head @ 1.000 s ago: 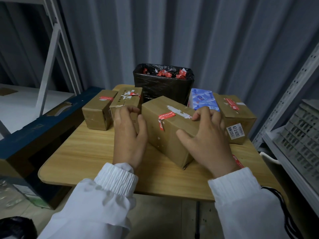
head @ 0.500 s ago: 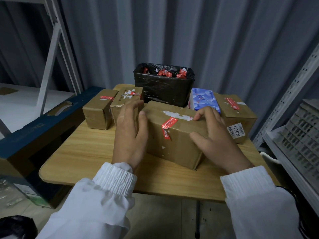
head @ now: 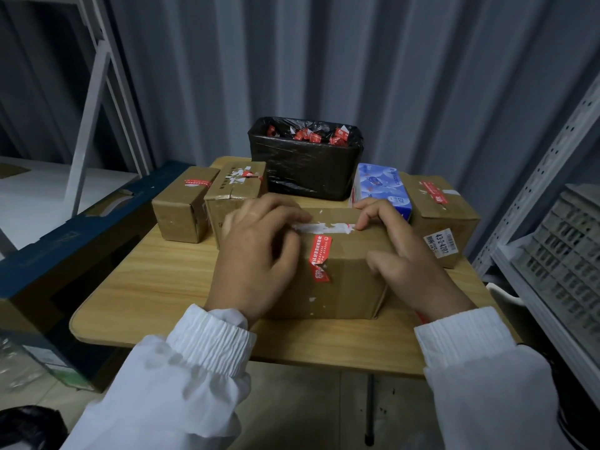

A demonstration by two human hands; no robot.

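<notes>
Cardboard carton point(head: 352, 274), rectangular, matte brown

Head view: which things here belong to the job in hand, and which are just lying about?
In the job: middle box, its red sticker, left hand, right hand, likely the black bin of red scraps.
Lying about: tissue pack, far-left box, the box beside it, right box.

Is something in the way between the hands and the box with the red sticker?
No, nothing visible is. The left hand, blurred, lies on the box, and the right hand grips its top edge.
</notes>
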